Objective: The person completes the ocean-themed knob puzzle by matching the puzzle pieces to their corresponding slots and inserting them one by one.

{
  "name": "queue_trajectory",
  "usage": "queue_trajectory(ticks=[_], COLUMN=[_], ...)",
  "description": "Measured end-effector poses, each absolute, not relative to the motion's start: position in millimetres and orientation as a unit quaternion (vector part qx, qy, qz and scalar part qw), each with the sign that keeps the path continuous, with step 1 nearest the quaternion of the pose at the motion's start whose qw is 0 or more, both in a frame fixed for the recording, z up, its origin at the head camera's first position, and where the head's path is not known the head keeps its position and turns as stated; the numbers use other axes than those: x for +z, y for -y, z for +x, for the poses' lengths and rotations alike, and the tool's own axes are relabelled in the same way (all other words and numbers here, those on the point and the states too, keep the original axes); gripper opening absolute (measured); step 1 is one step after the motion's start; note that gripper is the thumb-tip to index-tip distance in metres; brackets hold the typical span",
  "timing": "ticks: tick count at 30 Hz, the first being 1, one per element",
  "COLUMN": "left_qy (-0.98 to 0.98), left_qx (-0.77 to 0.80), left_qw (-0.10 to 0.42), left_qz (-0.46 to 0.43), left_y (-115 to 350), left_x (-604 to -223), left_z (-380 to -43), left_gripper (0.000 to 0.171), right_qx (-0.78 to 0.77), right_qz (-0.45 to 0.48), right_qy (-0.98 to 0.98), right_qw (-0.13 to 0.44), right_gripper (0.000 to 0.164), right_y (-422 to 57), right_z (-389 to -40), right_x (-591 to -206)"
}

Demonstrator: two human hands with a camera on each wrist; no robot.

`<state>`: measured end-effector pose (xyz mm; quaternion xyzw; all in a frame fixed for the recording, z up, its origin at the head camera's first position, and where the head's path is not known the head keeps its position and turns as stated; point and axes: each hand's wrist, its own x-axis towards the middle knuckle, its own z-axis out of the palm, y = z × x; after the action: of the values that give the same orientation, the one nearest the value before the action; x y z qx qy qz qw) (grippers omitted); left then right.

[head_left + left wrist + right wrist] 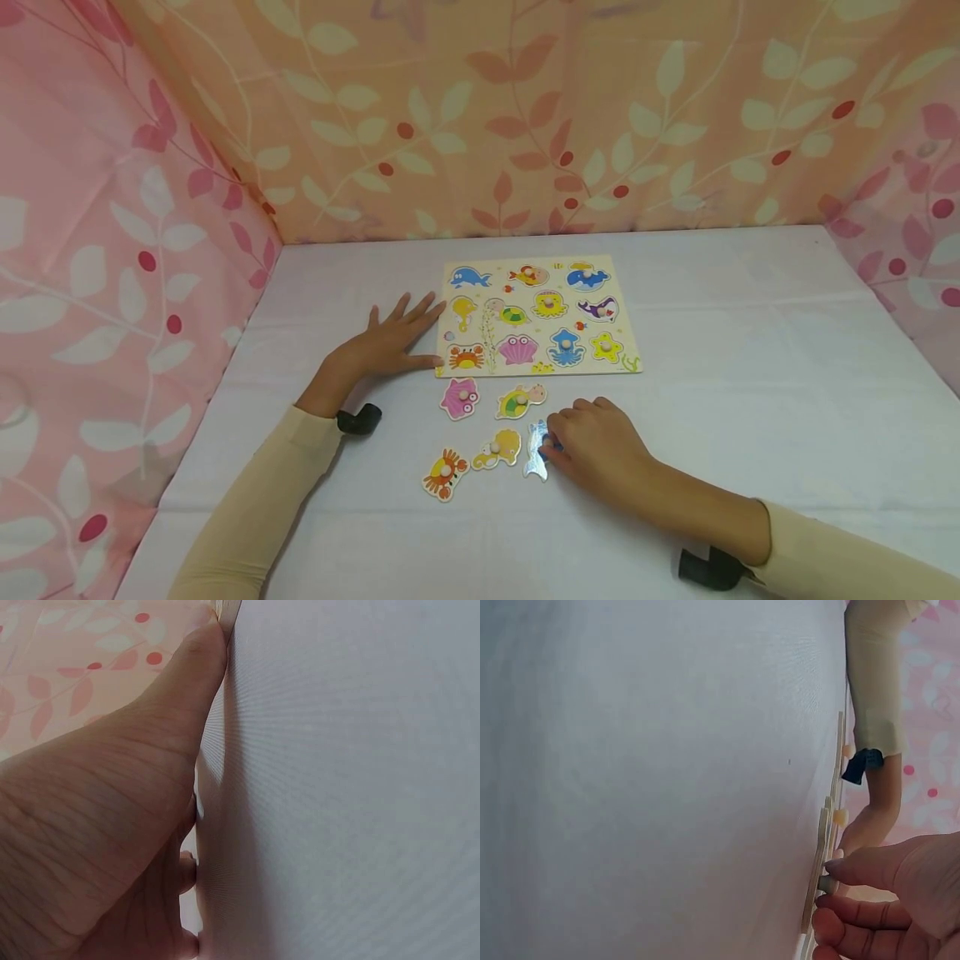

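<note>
My right hand point(600, 446) pinches the knob point(826, 884) of a blue-and-white puzzle piece point(536, 454) between thumb and finger. That piece has a forked tail, catches the light, and is partly hidden by the hand. My left hand point(386, 337) lies on the table with its fingers spread, thumb and fingertips at the left edge of the wooden puzzle board point(540, 332). Between the hands lie a pink shell piece point(459, 399), a turtle piece point(521, 401), a yellow seahorse piece point(497, 450) and an orange crab piece point(446, 475), all with knobs.
Knobbed pieces sit in the board, among them a squid point(566, 347), a starfish point(606, 347) and an octopus point(549, 304). Its dolphin picture point(470, 277) shows no knob. A white cloth point(750, 375) covers the table, with a leaf-patterned curtain point(555, 117) behind.
</note>
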<state>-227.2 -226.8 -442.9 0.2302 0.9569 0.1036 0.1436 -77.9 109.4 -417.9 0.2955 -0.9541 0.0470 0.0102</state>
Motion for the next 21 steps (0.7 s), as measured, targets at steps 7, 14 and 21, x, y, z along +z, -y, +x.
queue_trajectory(ticks=[7, 14, 21], left_qy=[-0.957, -0.958, -0.958], left_qx=[0.103, 0.097, 0.099], left_qw=[0.144, 0.142, 0.145], left_qz=[0.230, 0.230, 0.226], left_y=[227, 226, 226], left_x=[-441, -441, -441], left_z=[-226, -227, -227], left_gripper=[0.101, 0.102, 0.102], right_qx=[0.065, 0.100, 0.134], right_qz=[0.330, 0.356, 0.363], right_qy=[0.942, 0.928, 0.921], right_qw=[0.014, -0.040, -0.052], right_gripper=[0.018, 0.013, 0.013], right_y=[-118, -129, -134], right_z=[-88, -100, -104], right_x=[-408, -404, -412])
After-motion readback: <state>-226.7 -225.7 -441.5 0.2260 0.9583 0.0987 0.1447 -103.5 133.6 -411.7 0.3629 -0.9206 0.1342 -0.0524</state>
